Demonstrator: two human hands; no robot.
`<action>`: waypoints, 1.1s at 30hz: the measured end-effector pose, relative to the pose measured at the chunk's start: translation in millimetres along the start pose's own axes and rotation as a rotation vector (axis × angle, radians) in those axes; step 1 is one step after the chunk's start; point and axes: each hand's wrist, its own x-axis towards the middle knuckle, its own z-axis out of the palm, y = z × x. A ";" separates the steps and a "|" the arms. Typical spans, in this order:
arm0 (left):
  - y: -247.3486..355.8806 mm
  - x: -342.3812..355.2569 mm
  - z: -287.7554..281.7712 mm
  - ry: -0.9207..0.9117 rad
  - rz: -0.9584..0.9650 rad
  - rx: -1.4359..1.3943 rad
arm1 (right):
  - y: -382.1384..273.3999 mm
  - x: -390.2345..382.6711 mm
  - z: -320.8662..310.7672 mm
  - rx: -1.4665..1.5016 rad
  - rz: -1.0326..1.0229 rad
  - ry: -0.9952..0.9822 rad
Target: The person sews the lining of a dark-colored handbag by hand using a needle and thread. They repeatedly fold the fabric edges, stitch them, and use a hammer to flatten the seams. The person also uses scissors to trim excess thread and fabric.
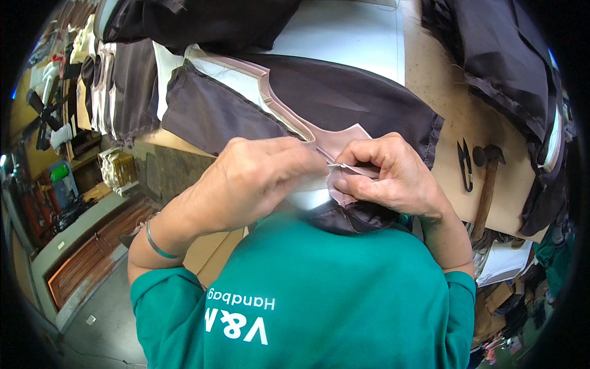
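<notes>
A bag part with pale pink leather edging [351,136] and dark brown lining [350,86] lies across the table and reaches to my chest. My right hand [393,175] is closed, thumb and fingers pinching a pink leather edge where a bit of white shows. Close beside it, my left hand [264,175] has its fingers curled together against the same part. Its fingertips are smeared by motion, and what they hold, if anything, is hidden. Below the left fingers shows a whitish, shiny patch. A second dark lining flap [224,104] spreads out to the left.
Thread snips [465,166] and a wooden-handled hammer [487,194] lie on the tan tabletop [430,67] at the right. Dark fabric pieces [501,67] hang over the right side. More bag parts [129,86] stand in a row at the far left.
</notes>
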 end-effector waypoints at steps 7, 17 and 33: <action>3.3 2.8 5.0 0.066 -0.012 -0.037 | -8.5 0.7 -2.3 -0.026 0.073 -0.017; 4.3 -7.2 16.8 0.150 -0.197 -0.356 | 4.7 -3.0 5.3 0.047 -0.128 0.032; 3.5 -9.2 20.7 0.242 0.079 0.002 | 9.2 -10.8 9.6 0.045 -0.324 0.124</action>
